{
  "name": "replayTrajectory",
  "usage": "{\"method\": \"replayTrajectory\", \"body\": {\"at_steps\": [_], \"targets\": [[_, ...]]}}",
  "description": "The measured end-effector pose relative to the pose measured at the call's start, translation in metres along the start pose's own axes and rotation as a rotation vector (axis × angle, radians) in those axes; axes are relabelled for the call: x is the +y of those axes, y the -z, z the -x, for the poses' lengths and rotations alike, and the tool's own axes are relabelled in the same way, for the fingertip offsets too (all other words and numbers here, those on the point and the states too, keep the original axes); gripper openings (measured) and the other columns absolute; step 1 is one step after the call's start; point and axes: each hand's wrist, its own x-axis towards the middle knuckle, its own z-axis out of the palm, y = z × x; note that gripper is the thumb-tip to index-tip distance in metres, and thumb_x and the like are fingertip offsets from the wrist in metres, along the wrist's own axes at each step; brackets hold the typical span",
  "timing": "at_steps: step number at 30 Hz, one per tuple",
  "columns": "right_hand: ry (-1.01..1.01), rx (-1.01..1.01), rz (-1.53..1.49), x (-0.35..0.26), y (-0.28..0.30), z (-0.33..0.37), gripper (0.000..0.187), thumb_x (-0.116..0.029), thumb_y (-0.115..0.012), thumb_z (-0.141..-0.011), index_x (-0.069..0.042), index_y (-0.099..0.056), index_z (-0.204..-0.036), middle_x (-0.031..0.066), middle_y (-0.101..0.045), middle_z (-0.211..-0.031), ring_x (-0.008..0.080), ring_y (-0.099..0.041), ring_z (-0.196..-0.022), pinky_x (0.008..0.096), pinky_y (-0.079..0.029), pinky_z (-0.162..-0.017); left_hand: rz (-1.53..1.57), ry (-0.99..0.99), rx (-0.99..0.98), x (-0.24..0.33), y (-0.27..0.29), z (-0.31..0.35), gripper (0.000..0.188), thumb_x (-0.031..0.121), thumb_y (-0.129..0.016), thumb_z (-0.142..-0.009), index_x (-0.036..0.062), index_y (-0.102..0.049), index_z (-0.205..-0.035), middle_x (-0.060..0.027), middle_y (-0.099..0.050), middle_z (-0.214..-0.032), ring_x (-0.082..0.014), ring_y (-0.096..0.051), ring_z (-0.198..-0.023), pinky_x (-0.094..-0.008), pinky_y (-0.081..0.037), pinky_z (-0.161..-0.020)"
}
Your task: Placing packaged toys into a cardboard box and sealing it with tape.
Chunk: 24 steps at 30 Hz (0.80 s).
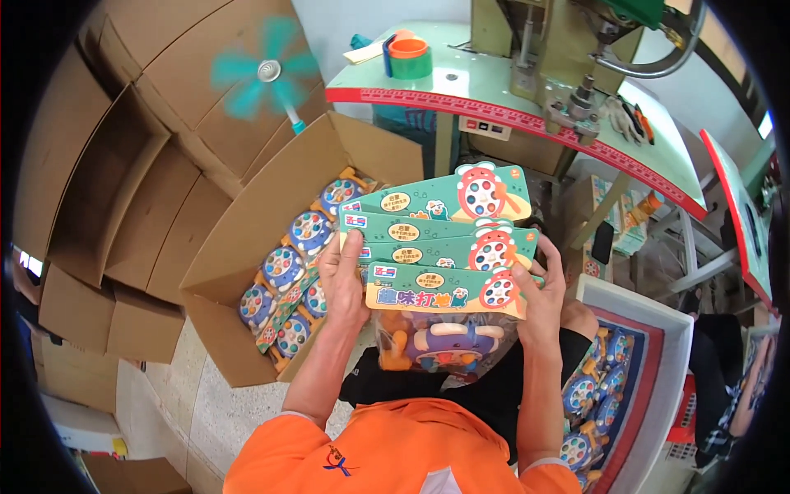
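Head-worn fisheye, looking steeply down over the wearer's chest
This lone view comes from the left of two side-by-side head cameras, facing forward and down; the orange shirt (pixel 378 445) fills the lower edge, the left hand (pixel 344 276), right hand (pixel 541 298) and printed header cards (pixel 436 226) sit close at mid-frame, and the pale-green machine table (pixel 485 90) stands farther off, its edge bowed.

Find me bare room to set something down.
The tabletop is mostly bare between the tape rolls and the press, and the floor between the open carton and the brown boxes at left. Crowded: the carton and the white bin, both holding toys.
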Motion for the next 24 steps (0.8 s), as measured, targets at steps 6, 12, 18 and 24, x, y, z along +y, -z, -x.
{"method": "replayTrajectory", "body": {"at_steps": [6,12,18,24], "targets": [[0.017,-0.177,-0.053,-0.062,0.013,-0.016,0.062,-0.002,-0.070,-0.088,-0.001,-0.044,-0.145,0.0109,-0.064,-0.122,0.0157,-0.063,-0.110,0.0319,-0.054,-0.091,-0.036,-0.006,-0.191,0.009,-0.046,-0.025,0.024,0.019,-0.056,-0.103,0.0009,-0.063,-0.117,-0.0026,-0.070,-0.104,-0.0063,-0.064,-0.087,-0.0235,-0.053,-0.074],[0.134,-0.107,0.078,-0.104,0.035,-0.029,0.064,-0.003,-0.067,-0.090,-0.002,-0.040,-0.148,0.0113,-0.060,-0.132,0.0171,-0.065,-0.111,0.0327,-0.056,-0.091,-0.013,-0.010,-0.379,-0.002,-0.106,-0.058,0.023,0.018,-0.054,-0.104,0.0009,-0.062,-0.117,-0.0013,-0.068,-0.100,-0.0047,-0.062,-0.084,-0.0228,-0.051,-0.072],[0.127,-0.006,0.046,-0.149,0.047,-0.047,0.059,-0.001,-0.063,-0.092,-0.005,-0.042,-0.147,0.0120,-0.061,-0.130,0.0174,-0.067,-0.106,0.0321,-0.059,-0.087,0.025,0.055,-0.543,-0.004,-0.167,-0.091,0.024,0.017,-0.051,-0.104,-0.0011,-0.061,-0.116,-0.0018,-0.067,-0.097,-0.0056,-0.062,-0.084,-0.0222,-0.051,-0.072],[0.128,0.005,0.018,-0.179,0.052,-0.070,0.058,-0.001,-0.062,-0.093,-0.007,-0.043,-0.147,0.0122,-0.063,-0.128,0.0176,-0.070,-0.100,0.0318,-0.062,-0.080,0.081,0.088,-0.605,0.002,-0.205,-0.113,0.024,0.015,-0.050,-0.104,-0.0034,-0.060,-0.116,-0.0055,-0.068,-0.098,-0.0084,-0.065,-0.082,-0.0240,-0.053,-0.070]]}}
